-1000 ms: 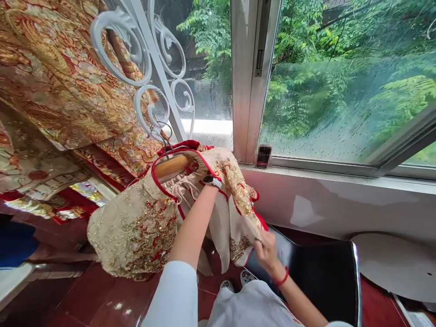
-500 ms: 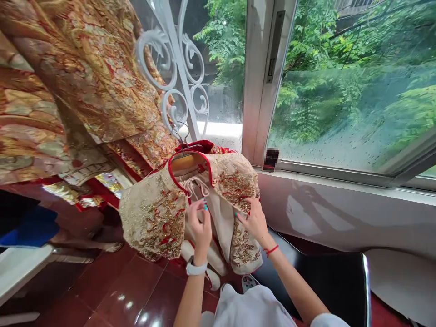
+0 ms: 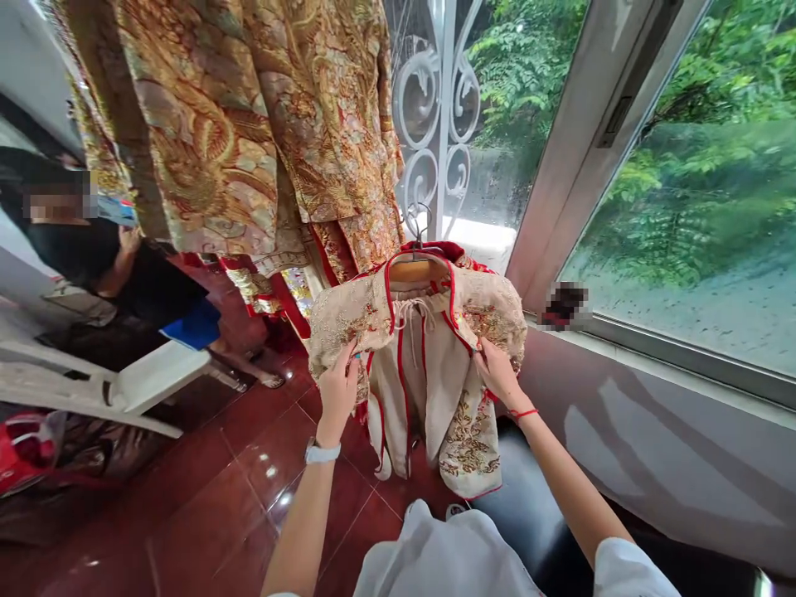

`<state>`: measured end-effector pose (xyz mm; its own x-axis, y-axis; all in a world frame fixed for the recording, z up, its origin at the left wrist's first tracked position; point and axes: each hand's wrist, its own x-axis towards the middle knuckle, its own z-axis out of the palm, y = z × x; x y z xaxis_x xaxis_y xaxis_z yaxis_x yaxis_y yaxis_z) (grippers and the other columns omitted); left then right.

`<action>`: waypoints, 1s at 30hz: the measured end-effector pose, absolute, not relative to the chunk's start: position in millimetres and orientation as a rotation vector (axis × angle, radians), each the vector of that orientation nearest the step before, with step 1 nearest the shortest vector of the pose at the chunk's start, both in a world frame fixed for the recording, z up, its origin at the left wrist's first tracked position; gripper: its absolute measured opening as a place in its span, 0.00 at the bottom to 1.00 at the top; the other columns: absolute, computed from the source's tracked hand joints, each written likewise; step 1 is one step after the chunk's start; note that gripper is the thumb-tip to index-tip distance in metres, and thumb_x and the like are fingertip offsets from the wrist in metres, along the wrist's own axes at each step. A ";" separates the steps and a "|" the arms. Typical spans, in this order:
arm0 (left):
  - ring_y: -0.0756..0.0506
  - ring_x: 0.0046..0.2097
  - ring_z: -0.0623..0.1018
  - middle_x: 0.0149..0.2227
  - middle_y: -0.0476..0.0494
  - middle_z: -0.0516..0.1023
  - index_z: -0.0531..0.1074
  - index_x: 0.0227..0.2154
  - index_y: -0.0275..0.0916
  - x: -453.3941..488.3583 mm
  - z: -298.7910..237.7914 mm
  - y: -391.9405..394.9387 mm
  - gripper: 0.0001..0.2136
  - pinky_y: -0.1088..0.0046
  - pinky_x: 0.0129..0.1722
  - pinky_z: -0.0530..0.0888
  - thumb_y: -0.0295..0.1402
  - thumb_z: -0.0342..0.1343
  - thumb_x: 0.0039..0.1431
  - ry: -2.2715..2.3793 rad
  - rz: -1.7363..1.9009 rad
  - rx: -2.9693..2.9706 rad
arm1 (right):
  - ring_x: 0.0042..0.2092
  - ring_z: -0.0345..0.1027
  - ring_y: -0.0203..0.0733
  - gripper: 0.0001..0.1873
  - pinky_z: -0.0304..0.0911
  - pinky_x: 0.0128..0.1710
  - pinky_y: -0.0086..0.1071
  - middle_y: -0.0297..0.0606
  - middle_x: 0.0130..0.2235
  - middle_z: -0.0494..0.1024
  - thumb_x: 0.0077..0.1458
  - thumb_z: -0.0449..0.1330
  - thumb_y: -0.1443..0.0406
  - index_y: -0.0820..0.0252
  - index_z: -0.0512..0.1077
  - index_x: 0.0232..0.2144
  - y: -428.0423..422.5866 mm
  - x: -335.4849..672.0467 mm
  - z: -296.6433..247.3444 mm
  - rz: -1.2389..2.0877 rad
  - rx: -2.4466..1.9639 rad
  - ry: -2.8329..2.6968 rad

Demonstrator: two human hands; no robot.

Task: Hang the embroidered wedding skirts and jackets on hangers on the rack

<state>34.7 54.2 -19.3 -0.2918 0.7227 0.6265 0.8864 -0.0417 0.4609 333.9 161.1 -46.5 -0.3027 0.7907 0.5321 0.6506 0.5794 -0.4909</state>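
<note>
A cream embroidered jacket with red piping and gold beadwork hangs in front of me on a hanger. Its front is spread apart, so the pale lining shows. My left hand pinches the edge of the left front panel. On the other side, my right hand grips the edge of the right panel. Thin cream ties are knotted at the neck. Part of a red garment shows behind the collar.
Gold embroidered robes hang at the upper left, beside white scrolled ironwork. A window is on the right above a ledge. A black chair stands low right. At left, a person sits on a white chair.
My hands have moved apart, pulling the jacket's front wider open. My left hand has taken hold of the left panel edge. The view has turned left, bringing the seated person into sight.
</note>
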 end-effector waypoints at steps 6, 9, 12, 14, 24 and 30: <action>0.43 0.37 0.84 0.47 0.32 0.82 0.61 0.65 0.35 131.4 -8.5 62.5 0.23 0.71 0.35 0.77 0.34 0.42 0.71 -1.938 -1.278 -1.694 | 0.26 0.59 0.38 0.07 0.56 0.28 0.31 0.34 0.26 0.67 0.61 0.47 0.67 0.55 0.59 0.30 122.0 289.7 -20.4 0.368 -0.960 -1.982; 0.40 0.41 0.84 0.49 0.27 0.81 0.55 0.67 0.32 151.2 -33.0 92.9 0.24 0.69 0.35 0.79 0.28 0.39 0.70 -2.123 -1.142 -1.673 | 0.25 0.60 0.39 0.06 0.55 0.27 0.32 0.35 0.25 0.68 0.58 0.46 0.69 0.55 0.58 0.29 131.8 270.8 -33.0 0.419 -1.049 -2.122; 0.38 0.42 0.84 0.51 0.25 0.79 0.52 0.68 0.31 144.8 -50.3 117.0 0.26 0.66 0.36 0.79 0.25 0.40 0.68 -2.277 -1.055 -1.687 | 0.28 0.64 0.42 0.06 0.59 0.30 0.34 0.39 0.29 0.71 0.59 0.45 0.69 0.56 0.60 0.31 148.9 261.1 -44.5 0.418 -1.081 -2.211; 0.39 0.45 0.83 0.54 0.25 0.77 0.51 0.68 0.33 135.5 -55.6 119.6 0.26 0.66 0.40 0.79 0.26 0.41 0.68 -2.272 -1.105 -1.741 | 0.31 0.67 0.44 0.06 0.62 0.33 0.35 0.42 0.31 0.73 0.60 0.46 0.68 0.57 0.62 0.33 155.0 260.8 -49.1 0.419 -1.084 -2.211; 0.44 0.50 0.75 0.51 0.37 0.73 0.69 0.50 0.40 -12.7 -44.7 54.8 0.16 0.68 0.50 0.73 0.43 0.53 0.65 -1.765 -2.030 -1.072 | 0.41 0.69 0.44 0.17 0.66 0.44 0.40 0.41 0.43 0.74 0.62 0.55 0.54 0.56 0.70 0.48 220.2 369.6 -13.4 0.452 -1.025 -1.584; 0.41 0.44 0.76 0.38 0.43 0.78 0.75 0.37 0.37 -67.3 -35.1 103.4 0.20 0.66 0.46 0.72 0.52 0.58 0.56 -2.060 -2.343 -1.591 | 0.54 0.59 0.53 0.22 0.52 0.57 0.53 0.45 0.53 0.70 0.64 0.51 0.52 0.53 0.72 0.54 277.9 351.6 23.7 0.003 -1.159 -1.726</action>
